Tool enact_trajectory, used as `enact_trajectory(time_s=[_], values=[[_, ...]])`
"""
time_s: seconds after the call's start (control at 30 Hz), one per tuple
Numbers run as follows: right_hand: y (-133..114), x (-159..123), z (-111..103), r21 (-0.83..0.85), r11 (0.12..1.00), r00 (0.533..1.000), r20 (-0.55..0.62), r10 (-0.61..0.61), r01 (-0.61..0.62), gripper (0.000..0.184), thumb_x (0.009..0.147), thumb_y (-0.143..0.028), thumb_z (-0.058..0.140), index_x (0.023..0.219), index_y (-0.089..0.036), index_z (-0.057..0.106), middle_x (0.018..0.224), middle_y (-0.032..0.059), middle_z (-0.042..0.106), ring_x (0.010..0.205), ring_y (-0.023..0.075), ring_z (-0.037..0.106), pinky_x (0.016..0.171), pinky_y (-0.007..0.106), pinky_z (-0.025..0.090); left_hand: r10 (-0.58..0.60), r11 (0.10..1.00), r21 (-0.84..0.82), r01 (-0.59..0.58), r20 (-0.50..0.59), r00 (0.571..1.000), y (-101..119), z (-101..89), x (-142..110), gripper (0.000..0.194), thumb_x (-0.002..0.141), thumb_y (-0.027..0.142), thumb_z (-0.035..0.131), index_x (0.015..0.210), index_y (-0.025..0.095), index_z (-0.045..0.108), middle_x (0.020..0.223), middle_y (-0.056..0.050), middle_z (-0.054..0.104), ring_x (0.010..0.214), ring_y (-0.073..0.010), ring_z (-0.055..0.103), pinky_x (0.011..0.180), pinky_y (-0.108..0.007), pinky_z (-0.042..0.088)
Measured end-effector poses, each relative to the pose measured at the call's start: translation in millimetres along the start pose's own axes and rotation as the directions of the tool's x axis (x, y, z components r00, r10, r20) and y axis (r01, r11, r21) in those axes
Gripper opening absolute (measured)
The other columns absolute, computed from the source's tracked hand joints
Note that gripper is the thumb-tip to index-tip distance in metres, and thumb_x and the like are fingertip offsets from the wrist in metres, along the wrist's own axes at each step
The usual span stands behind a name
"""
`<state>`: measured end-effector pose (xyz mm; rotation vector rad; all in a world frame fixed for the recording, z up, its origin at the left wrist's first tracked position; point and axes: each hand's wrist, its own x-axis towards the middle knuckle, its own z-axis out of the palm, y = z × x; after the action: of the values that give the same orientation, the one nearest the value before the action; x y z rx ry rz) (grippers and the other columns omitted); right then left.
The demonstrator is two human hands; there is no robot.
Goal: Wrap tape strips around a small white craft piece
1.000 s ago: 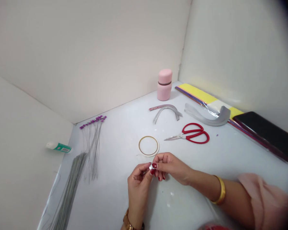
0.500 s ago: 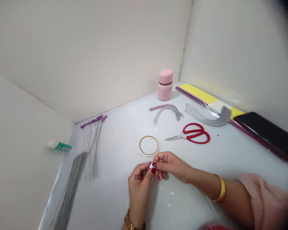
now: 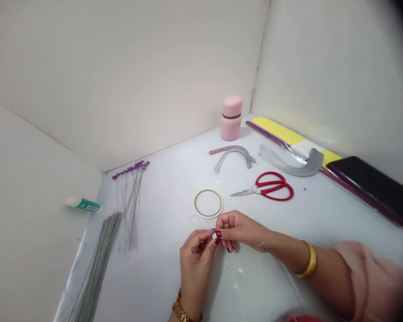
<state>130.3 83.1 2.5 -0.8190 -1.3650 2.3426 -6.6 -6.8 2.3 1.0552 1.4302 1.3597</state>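
Pinching white piece (image 3: 214,235), tube label (image 3: 92,208) illegible

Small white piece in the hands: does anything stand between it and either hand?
Nothing visible does. The left hand and right hand meet at the white piece, both pinching it. The tape roll lies just beyond the hands and the scissors farther right; neither comes between.

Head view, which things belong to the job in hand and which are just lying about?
Likely in the job: white piece, pinched between left hand and right hand; tape roll; scissors; grey strip; purple-tipped wires; bare wires.

Perhaps just lying about: flask; black slab; yellow sheets; green tube.
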Motion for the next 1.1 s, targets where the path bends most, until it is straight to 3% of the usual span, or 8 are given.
enact_trajectory(time_s=[0.2, 0.6, 0.73, 0.93, 1.1], values=[[-2.0, -1.2, -2.9, 0.039, 0.999, 0.997, 0.074, 0.022, -0.025, 0.026, 0.072, -0.035, 0.064, 0.076, -0.011, 0.055, 0.059, 0.0011, 0.063, 0.045, 0.007, 0.056, 0.041, 0.014, 0.038, 0.002, 0.999, 0.032, -0.002, -0.026, 1.0, -0.6, -0.6, -0.2, 0.01, 0.076, 0.018, 0.06, 0.085, 0.018, 0.065, 0.08, -0.004, 0.064, 0.076, -0.0149, 0.059, 0.069, -0.026, 0.046], [-1.2, -1.0, -4.6, -0.023, 0.999, 0.996, 0.069, 0.05, -0.048, 0.029, 0.067, -0.036, 0.068, 0.07, -0.011, 0.053, 0.054, 0.0004, 0.061, 0.042, 0.0073, 0.055, 0.039, 0.015, 0.038, -0.028, 0.998, -0.05, 0.031, 0.071, 0.997, 3.8, -1.0, 3.0, 0.009, 0.072, 0.016, 0.064, 0.08, 0.017, 0.068, 0.076, -0.004, 0.064, 0.07, -0.016, 0.06, 0.065, -0.027, 0.047], [-0.1, 1.4, -3.7, -0.044, 0.999, 0.999, 0.049, 0.005, -0.002, 0.028, 0.069, -0.036, 0.067, 0.072, -0.011, 0.053, 0.055, 0.0, 0.061, 0.045, 0.0078, 0.056, 0.041, 0.016, 0.038, -0.056, 0.993, -0.106, 0.06, 0.041, 0.998, 3.4, 3.0, 2.8, 0.008, 0.071, 0.017, 0.065, 0.079, 0.017, 0.067, 0.076, -0.003, 0.062, 0.069, -0.0147, 0.061, 0.065, -0.026, 0.048], [-1.6, 0.7, -1.4, -0.058, 0.997, 0.998, 0.009, -0.056, 0.057, 0.029, 0.072, -0.038, 0.064, 0.074, -0.013, 0.052, 0.06, -0.0007, 0.06, 0.05, 0.0075, 0.055, 0.045, 0.017, 0.038, -0.186, 0.962, -0.215, 0.166, -0.073, 0.98, -2.1, 3.4, 1.2, 0.02, 0.075, 0.022, 0.062, 0.095, 0.018, 0.063, 0.08, -0.003, 0.066, 0.073, -0.0125, 0.061, 0.07, -0.025, 0.048], [-0.4, -0.6, -0.3, -0.051, 0.997, 0.998, 0.031, -0.063, 0.064, 0.03, 0.074, -0.042, 0.06, 0.077, -0.013, 0.052, 0.063, 0.0005, 0.06, 0.051, 0.008, 0.055, 0.047, 0.019, 0.038, -0.187, 0.96, -0.219, 0.174, -0.037, 0.982, 0.9, 2.1, 0.9, 0.013, 0.077, 0.024, 0.059, 0.084, 0.016, 0.067, 0.079, -0.004, 0.069, 0.074, -0.0143, 0.061, 0.073, -0.027, 0.047]])
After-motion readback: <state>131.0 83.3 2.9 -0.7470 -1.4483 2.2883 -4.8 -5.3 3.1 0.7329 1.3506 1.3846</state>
